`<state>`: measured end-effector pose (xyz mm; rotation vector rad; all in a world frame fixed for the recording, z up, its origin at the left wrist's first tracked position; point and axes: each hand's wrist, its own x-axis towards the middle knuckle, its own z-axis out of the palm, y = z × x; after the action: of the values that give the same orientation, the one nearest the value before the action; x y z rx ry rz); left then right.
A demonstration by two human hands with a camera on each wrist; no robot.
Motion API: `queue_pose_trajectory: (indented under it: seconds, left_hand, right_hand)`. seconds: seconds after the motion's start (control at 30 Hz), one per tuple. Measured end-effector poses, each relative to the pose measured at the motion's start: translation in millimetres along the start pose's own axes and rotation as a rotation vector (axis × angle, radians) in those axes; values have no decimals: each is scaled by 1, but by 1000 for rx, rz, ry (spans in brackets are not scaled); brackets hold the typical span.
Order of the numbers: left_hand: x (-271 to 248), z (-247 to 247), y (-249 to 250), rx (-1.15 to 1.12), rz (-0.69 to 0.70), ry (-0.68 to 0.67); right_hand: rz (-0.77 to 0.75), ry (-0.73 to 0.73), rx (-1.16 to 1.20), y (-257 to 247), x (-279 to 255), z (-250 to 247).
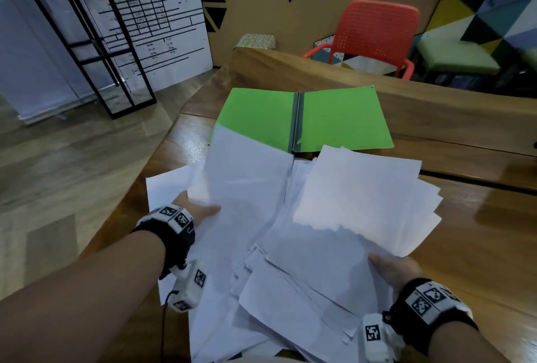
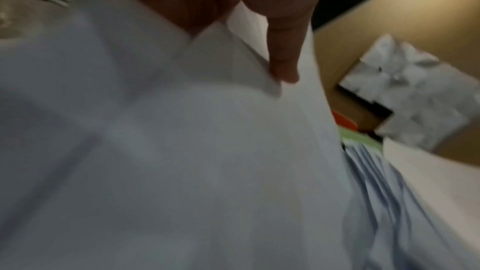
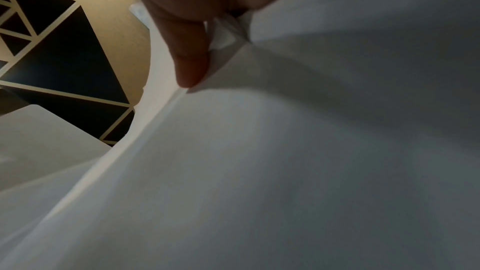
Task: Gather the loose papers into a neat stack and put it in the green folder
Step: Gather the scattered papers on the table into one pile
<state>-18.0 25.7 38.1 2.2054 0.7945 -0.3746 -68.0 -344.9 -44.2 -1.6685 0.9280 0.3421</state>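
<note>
A messy heap of white papers covers the near part of the wooden table. The green folder lies open and flat just beyond the heap. My left hand grips the left edge of a raised sheaf of papers, thumb on top. My right hand grips another fanned sheaf at its near right corner. In the left wrist view my thumb presses on paper. The right wrist view shows my thumb pinching sheets.
A red chair stands behind the table's far edge. A black metal rack and a whiteboard stand on the floor at the left. Bare wood shows to the right of the papers.
</note>
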Motion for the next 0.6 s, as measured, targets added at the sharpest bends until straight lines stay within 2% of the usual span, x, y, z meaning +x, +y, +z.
queue_pose_trajectory:
  seconds: [0.07, 0.13, 0.3, 0.4, 0.5, 0.57, 0.6]
  left_hand:
    - [-4, 8, -7, 189, 11, -81]
    - [-7, 11, -9, 240, 31, -59]
    - [-4, -8, 5, -102, -16, 111]
    - [-1, -17, 16, -206, -4, 70]
    - [3, -15, 12, -245, 36, 95]
    - [3, -7, 0, -272, 39, 12]
    - [0, -2, -5, -277, 17, -62]
  right_hand:
    - [-7, -5, -15, 0, 0, 0]
    - [-3, -2, -7, 2, 1, -1]
    - [40, -35, 76, 5, 3, -5]
    - [33, -111, 166, 12, 17, -4]
    - [74, -253, 183, 2, 8, -4]
    - [78, -349, 237, -5, -4, 0]
    - [74, -342, 230, -4, -1, 3]
